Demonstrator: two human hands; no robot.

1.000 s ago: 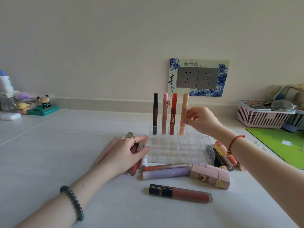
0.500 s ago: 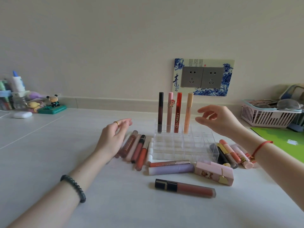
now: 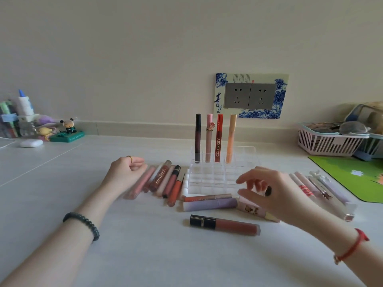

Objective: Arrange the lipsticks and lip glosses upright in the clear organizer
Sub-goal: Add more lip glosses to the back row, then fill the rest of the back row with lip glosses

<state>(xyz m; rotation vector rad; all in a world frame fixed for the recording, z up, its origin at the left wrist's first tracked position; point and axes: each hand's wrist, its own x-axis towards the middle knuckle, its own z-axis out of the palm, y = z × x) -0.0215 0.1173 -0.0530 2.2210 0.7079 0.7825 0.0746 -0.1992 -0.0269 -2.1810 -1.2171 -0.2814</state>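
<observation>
Head view: a clear organizer [image 3: 223,172] sits on the pale worktop [image 3: 145,251]. Four tubes stand upright in its back row, from left to right a dark tube [image 3: 198,137], a pink tube [image 3: 209,139], a red tube [image 3: 218,141] and a peach tube [image 3: 231,139]; its other compartments hold nothing.

The left hand [image 3: 126,170] hovers left of the organizer over a row of lying tubes [image 3: 165,181], its fingers loosely curled and holding nothing. The right hand [image 3: 267,189] hangs at the organizer's front right corner with fingers apart and slightly bent, blurred, gripping nothing.

In front of the organizer lie a slim orange tube [image 3: 207,197], a purple tube [image 3: 210,204], a pink box [image 3: 251,209] and, nearer the camera, a brown gloss [image 3: 224,224] with a dark cap. More tubes [image 3: 306,187] lie to the right of the organizer, and a pink basket [image 3: 327,141] stands farther right.
</observation>
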